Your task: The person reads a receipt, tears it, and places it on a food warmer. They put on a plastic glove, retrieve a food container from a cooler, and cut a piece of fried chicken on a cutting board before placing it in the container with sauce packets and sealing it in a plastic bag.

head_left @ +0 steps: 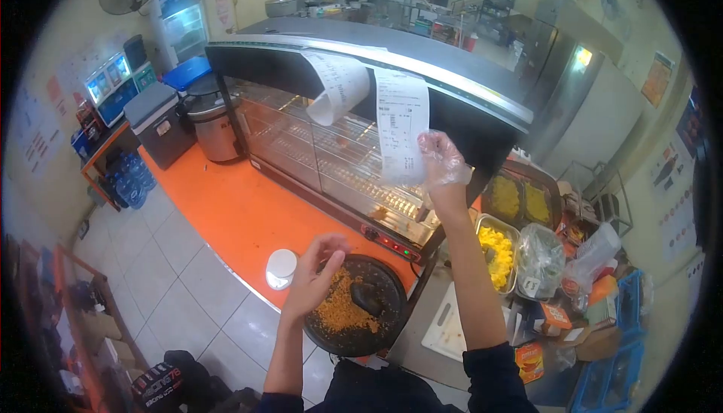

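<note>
My right hand, in a clear plastic glove, pinches the lower right edge of a long printed receipt. The receipt hangs from the top edge of the glass display warmer. Beside it, a second receipt curls up at its lower end and is untouched. My left hand, bare, hovers over the left rim of a black pot with its fingers loosely bent and apart, holding nothing. Orange-coloured rice lies in the pot, with a black scoop resting on it. A small white round container stands left of that hand.
To the right are a tray of yellow food, a plastic bag, a white cutting board and blue crates. A steel drum-shaped container and a grey cooler stand on the orange counter at left.
</note>
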Available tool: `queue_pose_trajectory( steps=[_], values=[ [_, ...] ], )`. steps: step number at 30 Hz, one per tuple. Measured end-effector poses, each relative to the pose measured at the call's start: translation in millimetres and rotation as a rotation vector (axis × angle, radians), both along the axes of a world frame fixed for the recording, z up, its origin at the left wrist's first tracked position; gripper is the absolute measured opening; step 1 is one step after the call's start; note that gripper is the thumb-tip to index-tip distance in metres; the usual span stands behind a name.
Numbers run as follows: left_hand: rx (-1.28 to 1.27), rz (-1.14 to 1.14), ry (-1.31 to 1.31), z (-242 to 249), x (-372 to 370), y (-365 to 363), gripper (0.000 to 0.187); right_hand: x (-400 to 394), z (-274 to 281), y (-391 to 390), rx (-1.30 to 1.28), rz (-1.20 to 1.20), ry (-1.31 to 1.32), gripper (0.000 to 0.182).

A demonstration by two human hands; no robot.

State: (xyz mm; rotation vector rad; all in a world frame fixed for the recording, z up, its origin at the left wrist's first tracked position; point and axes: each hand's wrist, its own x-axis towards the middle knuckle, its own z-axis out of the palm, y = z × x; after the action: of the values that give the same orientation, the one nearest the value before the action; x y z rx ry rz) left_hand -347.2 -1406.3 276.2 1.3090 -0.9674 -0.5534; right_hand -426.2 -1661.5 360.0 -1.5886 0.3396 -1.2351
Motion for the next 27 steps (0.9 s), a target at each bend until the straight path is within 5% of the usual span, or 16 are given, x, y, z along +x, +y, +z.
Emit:
queue_pose_trajectory(
  steps=[9,14,18,20,23,27],
  values=[
    [-0.376,-0.250,0.224,68.5,-77.5,-117.4,0.054,-139.3,-25.3,47.9,-0.004,-0.207,0.149,0.016],
    [-0.268,-0.319,0.029,44.0,-157.3,-158.0,0.053,-248.1,-48.3,41.0,0.045,-0.289,0.310,0.019],
    [-0.196,-0.370,0.064,19.5,-209.1,-175.8,0.050,-326.0,-90.8,23.3,0.307,0.041,0.276,0.021],
    [-0.188,-0.366,0.066,4.8,-229.5,-178.7,0.051,-349.7,-96.1,24.9,0.382,0.020,0.415,0.018],
    [-0.142,-0.311,-0.030,-11.7,-248.9,-169.9,0.052,-361.6,-119.5,29.1,0.379,0.129,0.352,0.014],
    [0.001,-0.194,-0.101,-21.4,-258.8,-148.3,0.051,-367.3,-158.0,21.7,0.077,0.157,0.676,0.012]
  ],
)
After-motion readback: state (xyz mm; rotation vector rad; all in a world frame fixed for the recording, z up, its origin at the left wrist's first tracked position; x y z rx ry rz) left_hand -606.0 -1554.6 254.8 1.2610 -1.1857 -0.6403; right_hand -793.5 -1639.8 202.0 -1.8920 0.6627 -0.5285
